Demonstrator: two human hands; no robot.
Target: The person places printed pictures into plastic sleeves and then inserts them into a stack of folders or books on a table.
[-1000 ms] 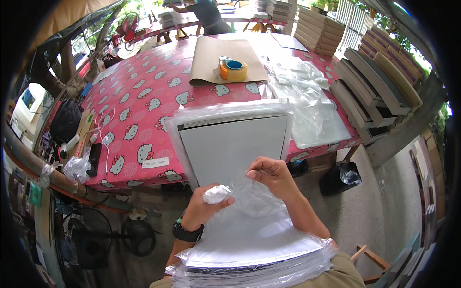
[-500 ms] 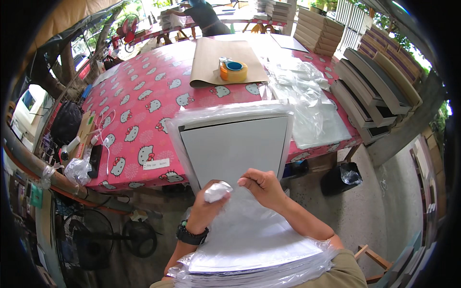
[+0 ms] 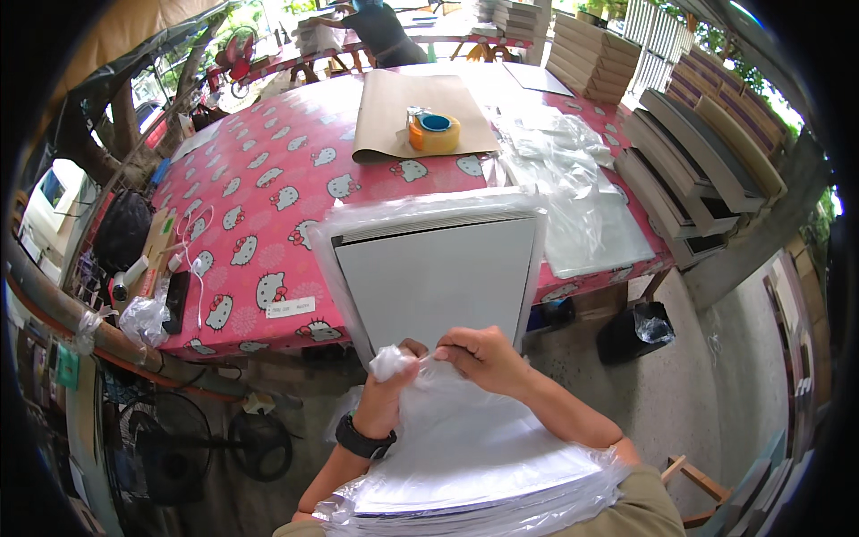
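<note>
My left hand (image 3: 386,394), with a black watch on its wrist, grips a crumpled wad of clear plastic (image 3: 388,362). Fingers pinched, my right hand (image 3: 483,360) holds a thin strip of the plastic, which stretches across from the left hand. Below both hands, a stack of white sheets in clear plastic (image 3: 474,479) lies on my lap. Just beyond, a stack of light grey boards (image 3: 438,277), edged with clear plastic, rests against the table's near edge. How far the loose plastic extends under my hands I cannot tell.
The table (image 3: 246,295) has a pink patterned cover. On it lie brown paper (image 3: 385,112), an orange tape dispenser (image 3: 435,132) and clear plastic bags (image 3: 573,197). Stacked boards (image 3: 689,170) stand at right, above a black bin (image 3: 631,338). A fan (image 3: 165,438) stands lower left. Another person (image 3: 385,36) works far back.
My right hand has moved left and closed on a strip of plastic beside my left hand. My left hand, with the wad, has shifted slightly left and turned.
</note>
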